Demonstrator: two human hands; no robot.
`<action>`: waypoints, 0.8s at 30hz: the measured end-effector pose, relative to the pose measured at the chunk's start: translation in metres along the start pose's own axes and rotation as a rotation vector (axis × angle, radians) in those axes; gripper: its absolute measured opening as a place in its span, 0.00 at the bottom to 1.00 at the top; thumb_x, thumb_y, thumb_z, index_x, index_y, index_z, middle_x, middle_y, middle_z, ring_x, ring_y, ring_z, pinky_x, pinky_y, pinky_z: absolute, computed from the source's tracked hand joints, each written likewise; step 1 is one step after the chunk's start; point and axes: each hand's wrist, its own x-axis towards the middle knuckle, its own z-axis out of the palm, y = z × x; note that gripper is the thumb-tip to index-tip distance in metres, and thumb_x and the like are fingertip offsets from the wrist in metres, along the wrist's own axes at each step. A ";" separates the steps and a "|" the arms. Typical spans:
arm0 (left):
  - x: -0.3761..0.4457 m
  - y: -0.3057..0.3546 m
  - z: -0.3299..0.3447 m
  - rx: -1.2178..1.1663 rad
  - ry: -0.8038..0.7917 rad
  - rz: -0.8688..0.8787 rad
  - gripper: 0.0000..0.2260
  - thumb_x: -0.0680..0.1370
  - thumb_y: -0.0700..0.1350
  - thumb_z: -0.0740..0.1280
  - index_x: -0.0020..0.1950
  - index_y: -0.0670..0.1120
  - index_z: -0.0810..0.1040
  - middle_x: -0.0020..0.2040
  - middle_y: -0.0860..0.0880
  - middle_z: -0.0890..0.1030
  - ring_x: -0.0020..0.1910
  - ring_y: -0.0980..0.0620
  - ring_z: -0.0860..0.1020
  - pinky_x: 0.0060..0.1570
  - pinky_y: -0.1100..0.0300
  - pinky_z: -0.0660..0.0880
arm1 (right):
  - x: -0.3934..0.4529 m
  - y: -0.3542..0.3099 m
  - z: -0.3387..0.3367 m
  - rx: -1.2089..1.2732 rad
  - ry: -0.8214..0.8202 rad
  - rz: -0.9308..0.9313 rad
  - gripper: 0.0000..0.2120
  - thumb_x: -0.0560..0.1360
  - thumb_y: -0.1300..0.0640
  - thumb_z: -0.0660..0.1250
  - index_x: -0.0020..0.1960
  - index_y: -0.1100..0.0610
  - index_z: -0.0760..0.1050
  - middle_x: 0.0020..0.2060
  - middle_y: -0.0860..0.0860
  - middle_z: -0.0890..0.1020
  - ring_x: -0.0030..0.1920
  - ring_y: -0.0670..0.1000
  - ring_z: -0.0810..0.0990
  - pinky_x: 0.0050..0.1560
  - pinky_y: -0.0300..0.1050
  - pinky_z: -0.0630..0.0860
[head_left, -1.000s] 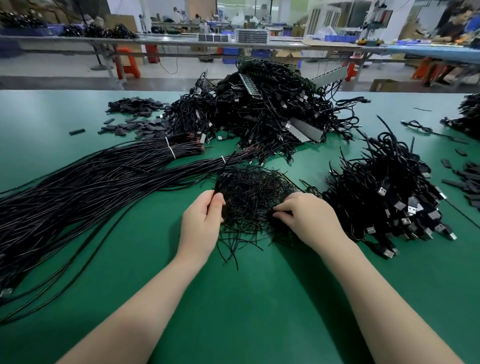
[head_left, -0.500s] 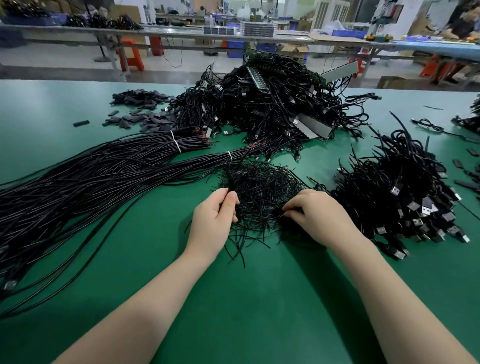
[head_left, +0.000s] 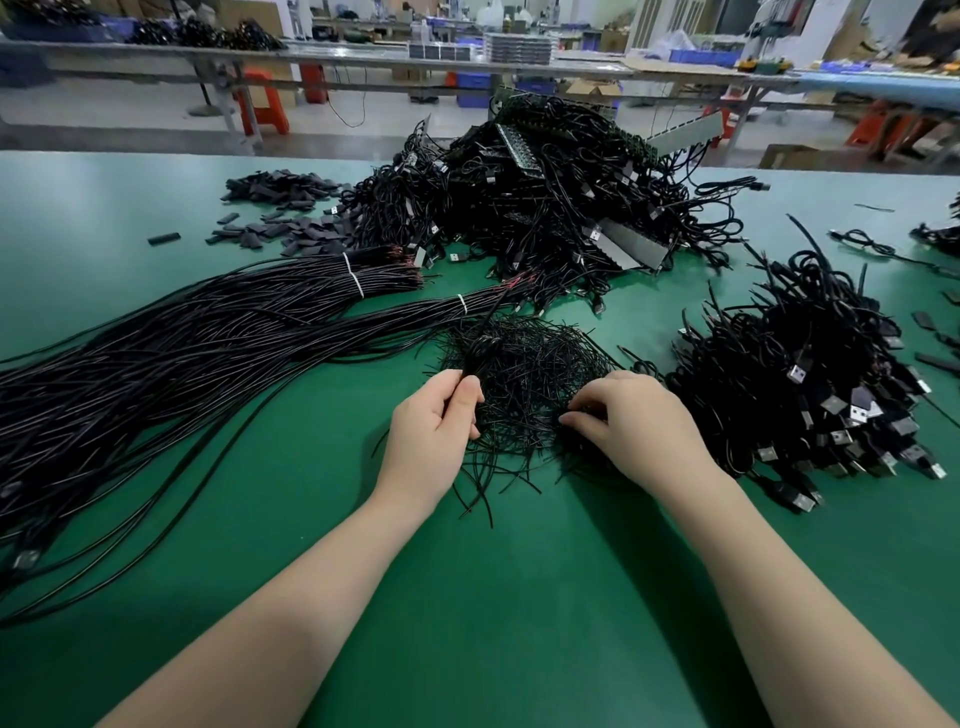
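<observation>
A loose heap of thin black twist ties (head_left: 535, 379) lies on the green table (head_left: 519, 597) in front of me. My left hand (head_left: 434, 431) grips a coiled black cable (head_left: 480, 351) at the heap's left edge, the cable rising up from my fist. My right hand (head_left: 634, 423) has its fingers curled into the right side of the heap, pinching at the ties; the fingertips are partly buried among them.
Long bundled black cables (head_left: 182, 364) with white bands stretch to the left. A pile of coiled USB cables (head_left: 810, 379) sits right of my right hand. A bigger tangled cable heap (head_left: 545, 208) lies behind, with black sleeve pieces (head_left: 280, 208) at back left.
My left hand has lifted a coiled cable so it now stands above my fist. My right hand stays in the ties, fingers curled in deeper.
</observation>
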 end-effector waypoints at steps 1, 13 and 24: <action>0.000 0.000 0.000 0.001 -0.002 0.001 0.13 0.83 0.49 0.58 0.41 0.48 0.75 0.31 0.55 0.75 0.36 0.48 0.77 0.41 0.52 0.74 | 0.000 -0.001 0.000 0.008 0.013 0.003 0.10 0.76 0.44 0.68 0.52 0.48 0.83 0.48 0.49 0.81 0.52 0.52 0.78 0.49 0.48 0.77; -0.001 -0.004 0.000 0.019 -0.037 -0.002 0.13 0.83 0.49 0.59 0.40 0.48 0.74 0.30 0.53 0.73 0.30 0.56 0.73 0.34 0.61 0.70 | -0.001 -0.007 -0.014 0.517 0.250 0.025 0.07 0.71 0.58 0.76 0.41 0.46 0.82 0.37 0.38 0.82 0.40 0.40 0.81 0.49 0.37 0.79; -0.007 0.017 0.004 0.130 -0.144 0.061 0.18 0.81 0.60 0.58 0.38 0.49 0.72 0.33 0.45 0.75 0.31 0.46 0.72 0.31 0.48 0.70 | -0.012 -0.044 -0.010 0.435 0.588 -0.558 0.09 0.65 0.74 0.73 0.38 0.62 0.81 0.37 0.52 0.84 0.41 0.53 0.83 0.38 0.50 0.79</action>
